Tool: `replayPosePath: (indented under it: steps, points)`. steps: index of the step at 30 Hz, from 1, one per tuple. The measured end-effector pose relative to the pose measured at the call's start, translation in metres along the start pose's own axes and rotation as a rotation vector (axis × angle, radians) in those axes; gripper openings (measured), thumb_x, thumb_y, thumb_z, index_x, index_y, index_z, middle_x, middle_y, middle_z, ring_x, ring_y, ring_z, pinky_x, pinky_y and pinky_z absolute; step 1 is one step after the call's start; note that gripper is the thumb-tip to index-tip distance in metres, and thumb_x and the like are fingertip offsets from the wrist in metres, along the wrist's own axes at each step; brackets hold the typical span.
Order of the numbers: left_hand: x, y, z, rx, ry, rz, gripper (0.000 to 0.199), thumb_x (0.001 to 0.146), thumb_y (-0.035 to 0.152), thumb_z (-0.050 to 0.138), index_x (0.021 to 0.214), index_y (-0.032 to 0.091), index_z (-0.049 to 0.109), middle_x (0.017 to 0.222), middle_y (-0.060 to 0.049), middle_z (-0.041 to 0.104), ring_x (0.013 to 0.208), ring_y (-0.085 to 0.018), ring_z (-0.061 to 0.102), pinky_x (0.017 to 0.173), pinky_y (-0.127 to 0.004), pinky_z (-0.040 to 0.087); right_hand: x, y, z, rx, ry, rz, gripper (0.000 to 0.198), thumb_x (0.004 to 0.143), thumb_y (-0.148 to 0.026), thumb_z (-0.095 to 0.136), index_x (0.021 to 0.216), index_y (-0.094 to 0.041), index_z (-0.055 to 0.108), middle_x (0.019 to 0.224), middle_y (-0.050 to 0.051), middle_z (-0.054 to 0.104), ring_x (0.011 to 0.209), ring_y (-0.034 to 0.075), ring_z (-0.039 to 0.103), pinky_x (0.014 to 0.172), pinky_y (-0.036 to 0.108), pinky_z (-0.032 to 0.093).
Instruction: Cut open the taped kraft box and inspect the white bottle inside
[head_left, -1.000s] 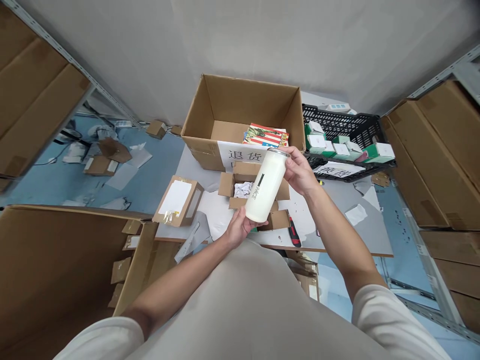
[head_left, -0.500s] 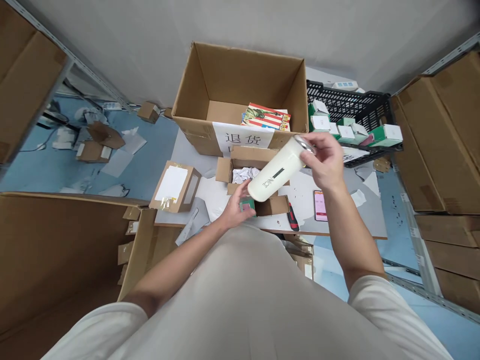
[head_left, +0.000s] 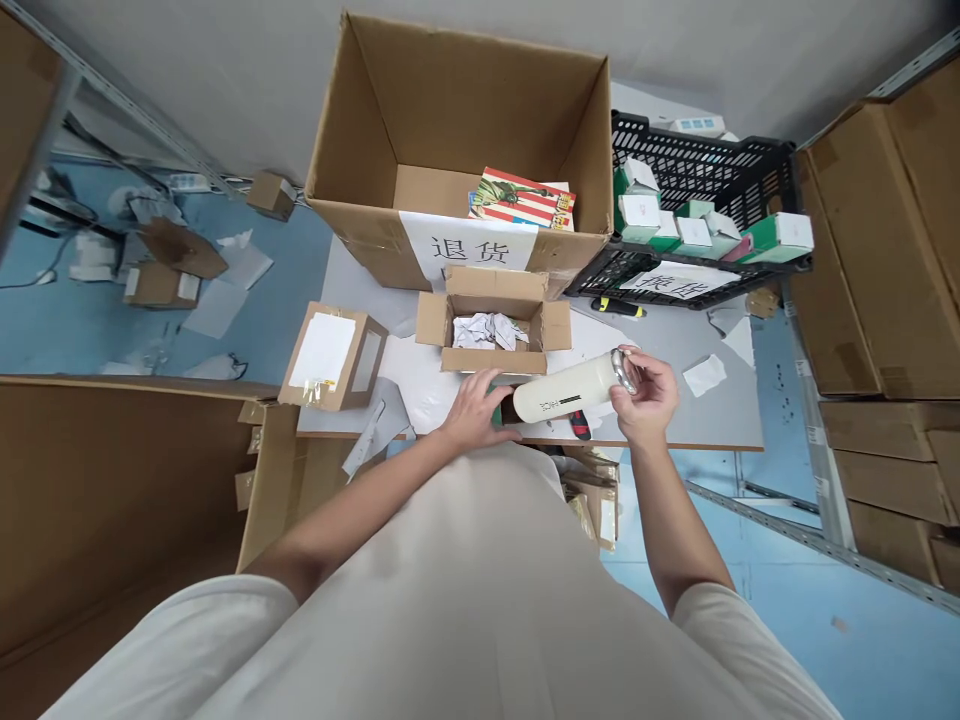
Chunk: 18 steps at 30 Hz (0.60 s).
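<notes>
A cream-white tumbler [head_left: 566,392] with a silver lid and dark print lies almost level above the table's front edge. The fingers of my right hand [head_left: 646,396] are closed around its lid end. My left hand [head_left: 478,412] grips a small green box [head_left: 497,410], mostly hidden by the fingers, whose dark open end faces right. The tumbler's base is at that opening; whether it is inside, I cannot tell. Just behind them stands an open small carton [head_left: 493,360] with crumpled white paper [head_left: 484,330] in it.
Behind stands a large labelled carton [head_left: 360,225] holding colourful booklets [head_left: 521,200]. Right of it is a black crate [head_left: 731,160] of green-white boxes. A taped carton [head_left: 330,355] sits left; a red-black cutter [head_left: 580,425] and a yellow-black cutter [head_left: 619,307] lie on the table [head_left: 697,425].
The tumbler has come down from a steep tilt to nearly level, its base now at the green box's opening. My left hand has closed round the box. The view has shifted slightly.
</notes>
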<state>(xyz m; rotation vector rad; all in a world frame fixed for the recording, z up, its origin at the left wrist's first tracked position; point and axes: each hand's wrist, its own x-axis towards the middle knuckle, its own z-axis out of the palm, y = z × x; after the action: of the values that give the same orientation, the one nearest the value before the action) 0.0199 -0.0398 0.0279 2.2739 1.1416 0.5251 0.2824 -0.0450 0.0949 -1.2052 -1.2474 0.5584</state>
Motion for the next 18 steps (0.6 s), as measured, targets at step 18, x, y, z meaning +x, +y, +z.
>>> replayPosePath:
  steps: [18]
  points:
    - [-0.010,-0.020,0.026,-0.155,0.039,-0.185,0.098,0.065,0.037,0.078,0.143,0.014,0.025,0.130,-0.020,0.052,0.121,-0.034,0.051,0.099,-0.050,0.045,-0.033,0.006,0.038,-0.103,-0.326,-0.134,0.047,0.068,-0.030,0.074,0.111,-0.025,0.056,0.122,0.012,0.056,0.114,0.028,0.059,0.091,0.048,0.053]
